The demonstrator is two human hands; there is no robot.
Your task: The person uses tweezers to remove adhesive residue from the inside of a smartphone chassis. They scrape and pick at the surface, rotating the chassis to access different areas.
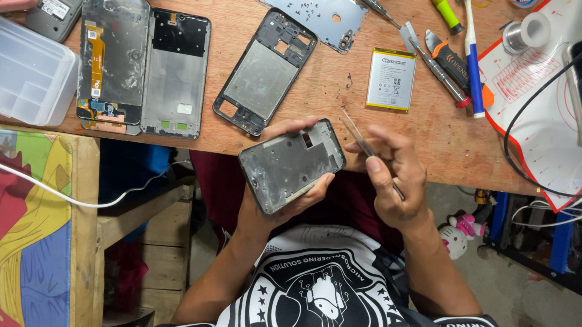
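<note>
My left hand (277,206) cradles an opened grey phone frame (291,165) from below, just in front of the wooden table's edge. My right hand (392,176) grips thin metal tweezers (360,136), their tips pointing up and left beside the frame's right end. Both hands hover over my lap, above a black and white printed shirt.
On the wooden table (340,90) lie two more phone frames (264,69) (176,72), a phone board (111,60), a metal plate with screws (313,6), a white battery (391,78), screwdrivers, a toothbrush (469,39) and a white mat (543,116). A clear organiser box (3,68) stands at left.
</note>
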